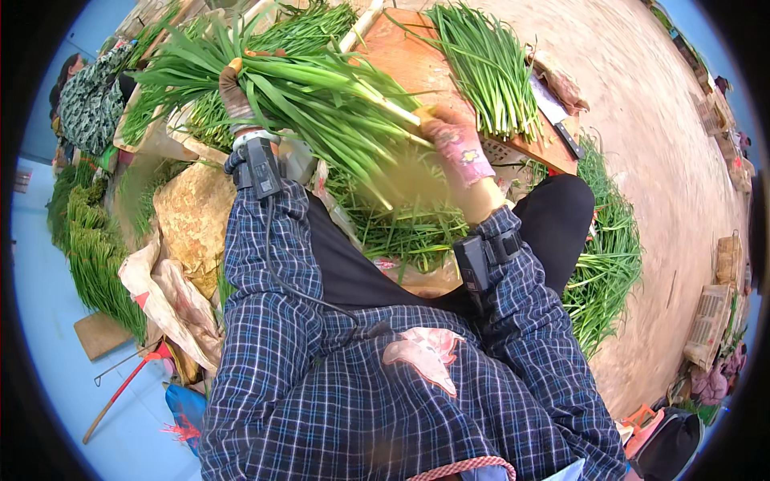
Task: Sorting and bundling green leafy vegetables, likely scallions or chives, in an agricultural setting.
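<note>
A loose bunch of Chinese chives (313, 84), long flat green leaves with pale stem ends, stretches between my hands above my lap. My gloved left hand (237, 100) is wrapped round its leafy part. At the stem end, my right hand (451, 140), in a pink patterned glove, closes its fingers on the pale stalks. Just beyond is a wooden board (405, 52), where a neat bundle of chives (491, 76) lies with its stems toward me. A knife (557, 116) with a black handle rests at the board's right edge, beside a crumpled cloth (559, 80).
Loose green leaves (393, 220) lie below my hands, and another heap (603, 256) lies by my right knee. To the left are a brown sack (192, 212), stacked greens (96, 248) and a red-handled tool (124, 397). Another person (92, 104) is at the far left.
</note>
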`<move>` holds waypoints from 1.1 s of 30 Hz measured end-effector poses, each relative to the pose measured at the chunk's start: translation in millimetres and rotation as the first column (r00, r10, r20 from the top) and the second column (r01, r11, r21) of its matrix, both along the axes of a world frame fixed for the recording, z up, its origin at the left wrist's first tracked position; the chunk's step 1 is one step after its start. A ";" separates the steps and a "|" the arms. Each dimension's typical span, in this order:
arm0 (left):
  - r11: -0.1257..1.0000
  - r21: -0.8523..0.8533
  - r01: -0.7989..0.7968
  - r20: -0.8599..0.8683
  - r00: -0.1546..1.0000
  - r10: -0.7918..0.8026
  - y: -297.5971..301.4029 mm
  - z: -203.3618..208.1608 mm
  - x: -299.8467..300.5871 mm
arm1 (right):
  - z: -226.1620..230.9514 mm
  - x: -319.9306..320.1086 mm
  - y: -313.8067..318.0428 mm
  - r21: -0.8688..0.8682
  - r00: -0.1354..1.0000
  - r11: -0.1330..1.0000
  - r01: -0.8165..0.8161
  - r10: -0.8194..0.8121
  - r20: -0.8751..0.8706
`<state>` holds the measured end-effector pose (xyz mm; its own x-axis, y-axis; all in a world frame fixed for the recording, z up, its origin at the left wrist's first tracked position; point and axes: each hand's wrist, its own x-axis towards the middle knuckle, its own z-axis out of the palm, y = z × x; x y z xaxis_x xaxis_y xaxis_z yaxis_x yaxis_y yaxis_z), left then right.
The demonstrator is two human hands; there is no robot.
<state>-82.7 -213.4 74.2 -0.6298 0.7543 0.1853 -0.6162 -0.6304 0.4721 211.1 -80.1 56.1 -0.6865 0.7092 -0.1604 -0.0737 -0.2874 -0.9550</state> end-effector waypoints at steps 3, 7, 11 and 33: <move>0.996 0.078 -0.053 -0.005 0.999 0.054 -8.7 -3.0 -8.4 | -2.0 10.0 6.2 -0.092 0.988 0.986 0.141 -0.134 0.077; 0.994 0.091 -0.068 -0.017 0.997 0.069 -11.7 -5.2 -18.5 | -36.6 22.5 31.1 -0.008 0.992 0.992 0.124 -0.124 -0.027; 0.994 0.085 -0.076 -0.028 0.997 0.079 -7.9 -2.6 -13.8 | -43.5 -6.5 26.8 0.230 0.949 0.973 0.022 -0.092 0.300; 0.902 -0.278 -0.330 0.061 0.931 0.360 -14.7 14.2 10.6 | 15.1 17.8 20.0 0.839 0.886 0.545 0.005 -0.392 0.249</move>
<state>-72.1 -228.1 88.4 -0.8642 0.4982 -0.0705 -0.4388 -0.6775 0.5903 228.8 -60.2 71.2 -0.5301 0.7741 0.3461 0.3763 0.5805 -0.7221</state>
